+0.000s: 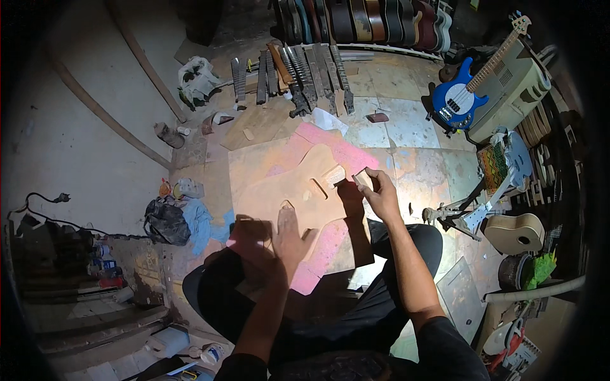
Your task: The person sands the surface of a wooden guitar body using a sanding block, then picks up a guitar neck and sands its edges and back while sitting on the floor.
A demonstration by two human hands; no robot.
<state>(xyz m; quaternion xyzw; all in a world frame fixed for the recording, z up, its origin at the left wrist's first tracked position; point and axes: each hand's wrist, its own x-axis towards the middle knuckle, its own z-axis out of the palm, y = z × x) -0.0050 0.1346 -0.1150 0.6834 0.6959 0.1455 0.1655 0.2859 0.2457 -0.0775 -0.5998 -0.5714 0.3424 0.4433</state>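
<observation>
Mid-frame, we rest our left hand (292,240) on a guitar body (279,184), fingers together, right hand (383,198) with fingers clamped on a block (364,180)

Site: workshop for guitars, by the look of it. Evidence: bare wooden guitar body (267,190); row of coloured guitar bodies (360,24) at the far end; loose necks (279,63) on the paint-stained floor (416,168); blue bass guitar (443,95); pale acoustic body (508,232).
</observation>
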